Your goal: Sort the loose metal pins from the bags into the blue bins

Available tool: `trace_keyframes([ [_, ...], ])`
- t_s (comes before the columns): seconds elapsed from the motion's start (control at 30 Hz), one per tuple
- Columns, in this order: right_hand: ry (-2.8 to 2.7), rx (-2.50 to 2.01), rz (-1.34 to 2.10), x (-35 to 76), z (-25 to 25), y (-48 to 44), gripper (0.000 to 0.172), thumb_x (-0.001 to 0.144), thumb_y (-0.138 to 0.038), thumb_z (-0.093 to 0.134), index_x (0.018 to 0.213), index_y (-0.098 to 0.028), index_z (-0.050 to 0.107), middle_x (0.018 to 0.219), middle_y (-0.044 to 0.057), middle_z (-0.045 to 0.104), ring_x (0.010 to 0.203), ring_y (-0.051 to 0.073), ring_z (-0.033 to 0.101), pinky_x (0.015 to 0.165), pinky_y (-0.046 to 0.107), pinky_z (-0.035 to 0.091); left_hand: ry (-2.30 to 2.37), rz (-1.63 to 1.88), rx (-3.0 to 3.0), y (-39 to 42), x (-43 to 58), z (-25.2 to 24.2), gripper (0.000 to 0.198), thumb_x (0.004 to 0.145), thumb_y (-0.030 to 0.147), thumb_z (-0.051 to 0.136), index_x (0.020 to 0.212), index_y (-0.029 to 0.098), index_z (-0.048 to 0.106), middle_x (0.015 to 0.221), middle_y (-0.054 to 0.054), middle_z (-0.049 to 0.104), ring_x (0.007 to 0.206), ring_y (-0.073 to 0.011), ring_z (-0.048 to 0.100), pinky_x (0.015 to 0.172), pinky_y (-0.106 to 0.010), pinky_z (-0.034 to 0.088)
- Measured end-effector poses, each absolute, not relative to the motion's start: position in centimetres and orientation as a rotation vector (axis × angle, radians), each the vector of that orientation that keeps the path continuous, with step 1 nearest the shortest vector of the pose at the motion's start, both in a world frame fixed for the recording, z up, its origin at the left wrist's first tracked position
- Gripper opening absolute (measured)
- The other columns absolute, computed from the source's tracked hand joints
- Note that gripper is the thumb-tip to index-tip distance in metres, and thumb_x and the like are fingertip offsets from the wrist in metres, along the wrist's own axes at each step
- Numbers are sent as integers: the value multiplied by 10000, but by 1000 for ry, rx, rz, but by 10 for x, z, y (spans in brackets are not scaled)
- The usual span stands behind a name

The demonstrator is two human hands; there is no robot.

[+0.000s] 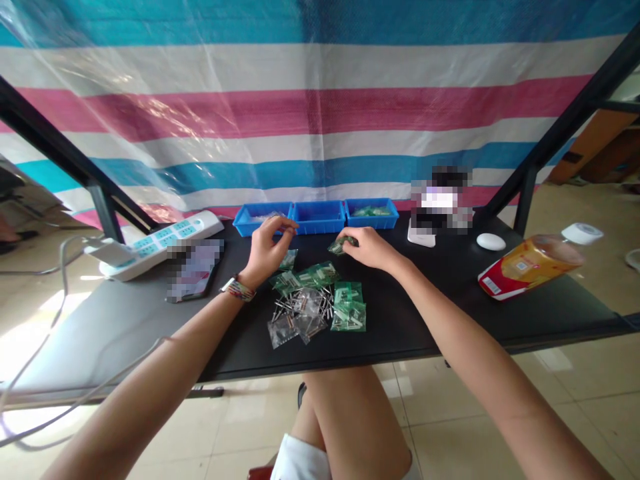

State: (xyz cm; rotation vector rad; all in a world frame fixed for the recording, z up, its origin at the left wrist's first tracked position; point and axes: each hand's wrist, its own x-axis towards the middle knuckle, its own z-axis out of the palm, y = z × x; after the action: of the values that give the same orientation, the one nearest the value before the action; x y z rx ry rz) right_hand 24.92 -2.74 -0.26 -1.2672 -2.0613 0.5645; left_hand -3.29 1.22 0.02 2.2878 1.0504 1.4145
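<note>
My left hand [270, 245] is closed in a pinch at the front of the left blue bin [243, 223], and what its fingertips hold, if anything, is too small to make out. In my right hand [367, 243] is a small green-tinted plastic bag [338, 246], held just in front of the right blue bin [390, 225]. Between my forearms lies a pile of loose metal pins [326, 300]. Several green bags [350, 313] surround it, and clear bags [284, 330] with small rods inside lie at its front.
The middle blue bin [319, 223] stands between the other two. To the left are a power strip [165, 241] and a phone [200, 273]. A drink bottle [530, 263] leans at the right, by a white oval object [491, 241]. A striped sheet [320, 110] hangs behind the black table [400, 333].
</note>
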Motion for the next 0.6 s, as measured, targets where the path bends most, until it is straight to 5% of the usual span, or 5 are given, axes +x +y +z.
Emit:
trace_keyframes([
  [0.13, -1757, -1057, 936, 231, -11, -27, 304, 921, -247, 670, 1221, -204, 698, 721, -37, 657, 656, 161, 598, 674, 285, 471, 796, 1284, 2585, -1, -27, 5, 389, 992, 234, 636, 1375, 228, 700, 1207, -93, 762, 1094, -255, 707, 983, -430, 593],
  [0.23, -1498, -914, 1286, 221, -11, -30, 441, 913, -367, 743, 1318, -228, 638, 777, -24, 698, 653, 167, 636, 638, 291, 533, 615, 1176, 2786, -9, -22, 8, 462, 1003, 183, 641, 1453, 281, 675, 1385, -110, 711, 1238, -281, 674, 1083, -496, 558],
  [0.4, -1295, -857, 1469, 214, -4, -36, 449, 891, -397, 788, 1291, -237, 660, 870, 9, 733, 712, 169, 678, 633, 287, 585, 539, 1176, 2785, -12, -17, 10, 292, 1041, 231, 653, 1312, 267, 753, 1336, -105, 747, 1195, -269, 690, 1053, -495, 562],
  [0.6, -1366, -934, 1282, 212, -4, -35, 443, 882, -564, 781, 1163, -227, 718, 991, 32, 721, 747, 152, 677, 559, 238, 530, 774, 1298, 2485, -7, -18, 3, 203, 1040, 355, 685, 949, 183, 741, 880, -51, 745, 828, -189, 672, 785, -337, 548],
])
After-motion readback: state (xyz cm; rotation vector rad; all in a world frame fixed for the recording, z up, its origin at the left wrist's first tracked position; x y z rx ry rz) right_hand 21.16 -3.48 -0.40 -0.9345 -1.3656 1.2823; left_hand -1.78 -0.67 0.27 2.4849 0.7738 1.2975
